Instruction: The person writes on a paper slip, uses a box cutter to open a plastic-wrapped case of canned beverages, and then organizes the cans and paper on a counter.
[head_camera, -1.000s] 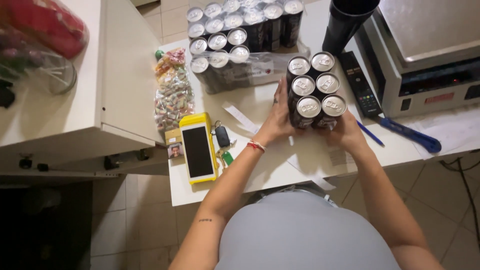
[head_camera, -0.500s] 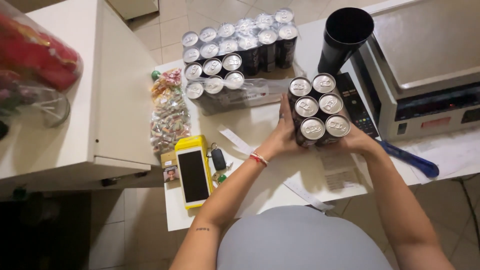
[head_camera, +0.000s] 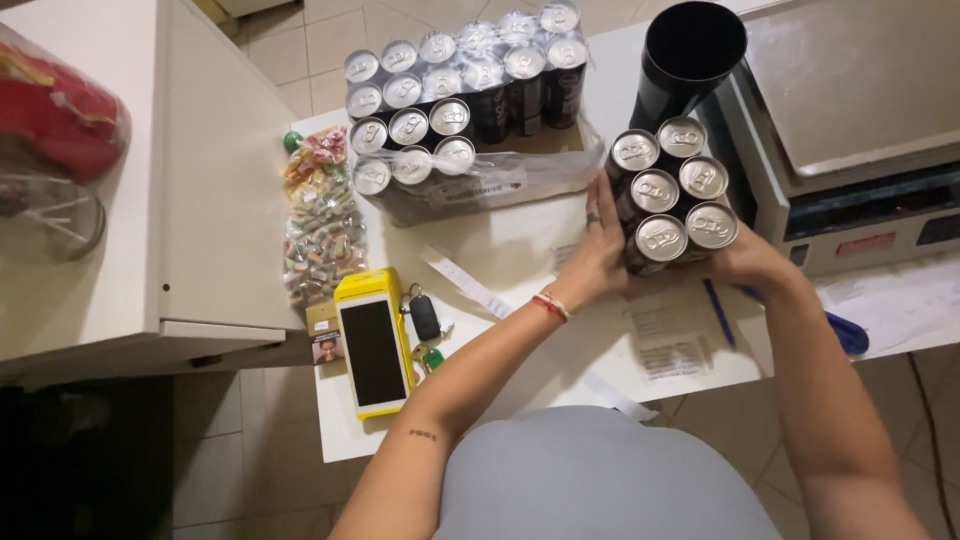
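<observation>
White table (head_camera: 520, 250) below me: a six-can cluster (head_camera: 668, 195) already stands apart, right of the plastic-wrapped tray of cans (head_camera: 460, 100), left hand (head_camera: 600, 250) and right hand (head_camera: 745, 262) clasping its sides.
</observation>
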